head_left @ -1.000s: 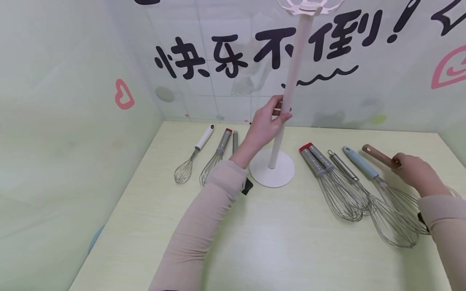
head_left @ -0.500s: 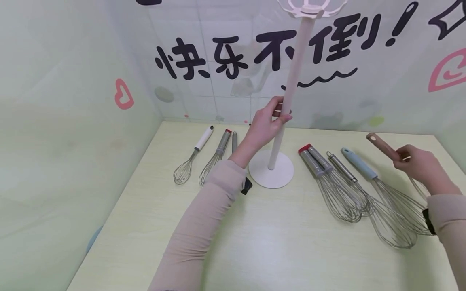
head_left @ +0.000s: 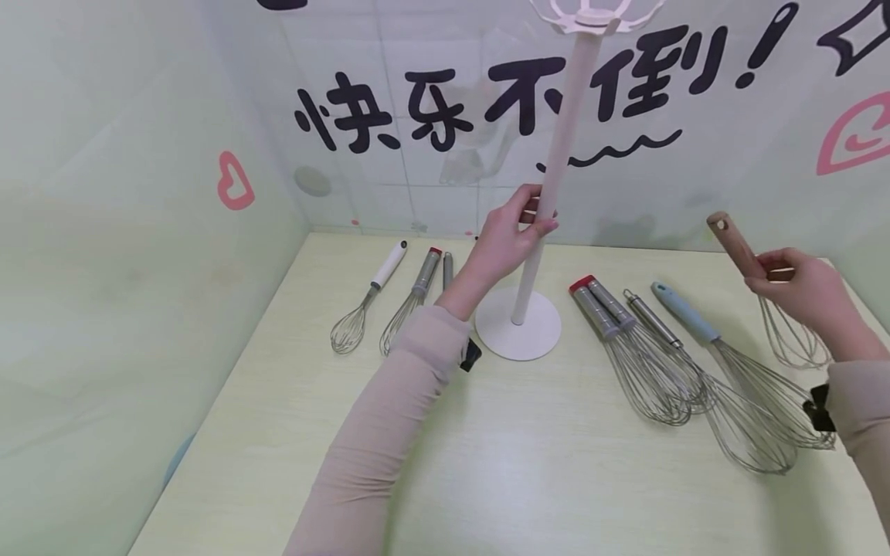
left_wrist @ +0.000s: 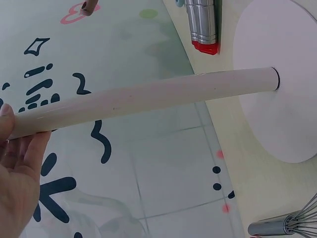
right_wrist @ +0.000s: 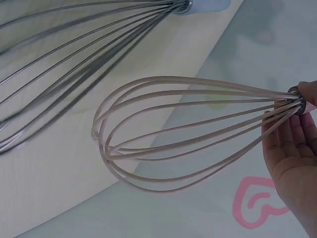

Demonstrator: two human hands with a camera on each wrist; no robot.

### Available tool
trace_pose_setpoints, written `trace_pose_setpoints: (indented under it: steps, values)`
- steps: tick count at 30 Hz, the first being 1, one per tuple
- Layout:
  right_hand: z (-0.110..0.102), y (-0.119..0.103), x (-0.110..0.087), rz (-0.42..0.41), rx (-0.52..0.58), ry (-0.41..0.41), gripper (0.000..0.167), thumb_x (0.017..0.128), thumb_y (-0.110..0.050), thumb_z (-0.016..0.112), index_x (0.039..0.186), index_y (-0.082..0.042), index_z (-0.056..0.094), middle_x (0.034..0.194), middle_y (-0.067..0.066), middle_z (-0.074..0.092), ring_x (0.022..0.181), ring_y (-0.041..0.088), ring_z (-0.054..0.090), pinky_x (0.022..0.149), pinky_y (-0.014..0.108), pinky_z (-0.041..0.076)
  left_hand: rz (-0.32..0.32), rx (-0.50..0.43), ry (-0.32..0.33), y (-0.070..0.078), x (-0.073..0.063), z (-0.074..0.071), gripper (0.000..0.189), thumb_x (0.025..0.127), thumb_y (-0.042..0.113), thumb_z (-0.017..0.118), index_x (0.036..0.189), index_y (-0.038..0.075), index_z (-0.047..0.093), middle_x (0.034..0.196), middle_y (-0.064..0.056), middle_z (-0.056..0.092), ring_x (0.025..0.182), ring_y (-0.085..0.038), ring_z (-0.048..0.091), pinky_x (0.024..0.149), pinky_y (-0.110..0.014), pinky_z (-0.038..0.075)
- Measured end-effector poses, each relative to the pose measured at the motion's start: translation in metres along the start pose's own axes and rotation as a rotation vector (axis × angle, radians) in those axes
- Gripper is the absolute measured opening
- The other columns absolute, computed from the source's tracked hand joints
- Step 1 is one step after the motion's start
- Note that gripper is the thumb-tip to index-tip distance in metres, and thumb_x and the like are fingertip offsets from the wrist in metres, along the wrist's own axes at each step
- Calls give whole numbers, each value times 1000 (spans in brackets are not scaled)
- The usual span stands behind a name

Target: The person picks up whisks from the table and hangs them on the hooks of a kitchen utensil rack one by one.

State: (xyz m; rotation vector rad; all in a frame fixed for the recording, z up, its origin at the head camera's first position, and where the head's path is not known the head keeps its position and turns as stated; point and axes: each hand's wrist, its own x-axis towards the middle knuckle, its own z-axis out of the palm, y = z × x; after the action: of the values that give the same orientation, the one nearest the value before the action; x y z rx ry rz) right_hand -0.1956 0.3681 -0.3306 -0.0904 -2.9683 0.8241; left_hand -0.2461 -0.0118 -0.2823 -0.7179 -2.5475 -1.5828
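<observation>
My left hand (head_left: 511, 235) grips the white pole of a tall stand (head_left: 565, 147), fingers behind it and thumb in front. The stand's round base (head_left: 497, 328) sits flat on the table, and a ring of prongs (head_left: 598, 17) tops the pole. At the far right my right hand (head_left: 799, 289) pinches a whisk (head_left: 735, 245) with a brown handle, low on the handle close to the wires. Its beige wire loops (right_wrist: 168, 94) hang below the hand and stand out whole in the right wrist view. The handle tilts up and to the left.
Right of the stand lie two red-tipped metal whisks (head_left: 612, 309), a steel-handled whisk (head_left: 653, 318) and a blue-handled whisk (head_left: 687, 310). On the left are a white-handled whisk (head_left: 389, 264) and a red-tipped whisk (head_left: 427, 270); the left arm partly hides a grey handle (head_left: 448, 269). A printed backdrop (head_left: 417, 205) stands behind.
My right hand has lifted the brown-handled whisk off the table, up and a little to the right, and its handle now stands steeper. The left hand keeps its grip on the pole.
</observation>
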Motion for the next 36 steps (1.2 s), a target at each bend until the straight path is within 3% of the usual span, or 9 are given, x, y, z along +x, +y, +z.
trace_pose_setpoints:
  steps: [2,5,6,9,16,23,28,36]
  values:
    - [-2,-5,0,2,23,19,52,98,-28,48,129,12,41,121,33,51,92,12,60,69,25,49,-5,-1,-2,0,0,0,42,93,15,62,131,7,47,119,-11,63,108,-21,63,92,-27,55]
    - [-5,-11,2,5,90,27,59,97,-35,50,137,7,39,108,-8,58,77,-22,39,58,5,32,-14,-7,-5,1,1,0,41,93,15,61,131,7,47,120,-11,63,109,-20,63,93,-28,55]
    - [-6,-13,2,4,120,25,62,96,-37,51,140,5,37,102,-21,53,75,-27,30,59,4,32,-15,-10,-4,1,1,0,41,93,15,62,131,7,47,120,-11,63,109,-21,63,93,-28,55]
    - [-9,-20,3,-9,206,27,65,95,-37,54,146,-2,33,91,-41,36,80,-25,36,62,0,33,-18,-16,-5,1,1,-1,41,93,14,62,131,7,48,120,-11,63,109,-21,63,93,-27,55]
    - [-12,-44,3,-19,383,30,56,93,-32,60,144,-19,41,98,-39,46,86,-23,46,67,1,35,-16,-32,-11,0,2,-1,41,93,13,62,130,6,48,119,-13,63,108,-22,63,91,-26,55]
    - [-14,-71,0,-51,614,-24,35,92,-15,62,120,-37,55,97,-37,58,89,-21,55,73,5,38,-15,-42,-19,-1,2,-1,41,93,13,62,130,5,47,119,-13,62,107,-22,63,91,-27,55]
    - [-13,-85,-2,-78,827,-31,34,90,-5,64,111,-32,63,96,-25,65,89,-13,61,75,7,41,-16,-43,-23,-2,2,-1,41,93,13,62,130,5,47,119,-13,62,107,-22,63,91,-28,55]
    - [-11,-100,-2,-197,1068,-38,36,89,6,59,116,-18,61,97,-10,68,88,-1,68,76,6,50,-1,-47,-18,-2,2,-2,40,93,12,62,129,4,47,118,-14,62,107,-23,64,91,-28,56]
